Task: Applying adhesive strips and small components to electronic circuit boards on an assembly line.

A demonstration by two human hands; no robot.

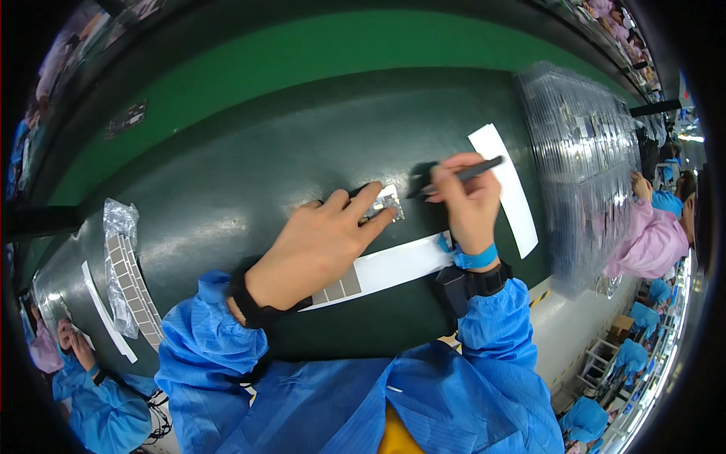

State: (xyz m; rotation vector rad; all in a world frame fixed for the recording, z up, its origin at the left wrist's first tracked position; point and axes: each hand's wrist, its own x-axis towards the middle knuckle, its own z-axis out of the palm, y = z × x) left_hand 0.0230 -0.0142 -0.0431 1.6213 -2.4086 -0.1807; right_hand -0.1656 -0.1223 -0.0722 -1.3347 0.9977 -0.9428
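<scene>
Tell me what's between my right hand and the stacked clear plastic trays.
A white strip lies between your right hand and the stacked clear plastic trays, as the head view shows.

The scene is seen through one wide fisheye camera, worn on the head of a person and aimed steeply down across the table (227, 170). The left hand (311, 246) and the right hand (470, 204) are taken in from above at close range, the blue jacket (318, 401) is cut by the lower edge, and farther workers (652, 240) are shrunk toward the dark rim.
</scene>
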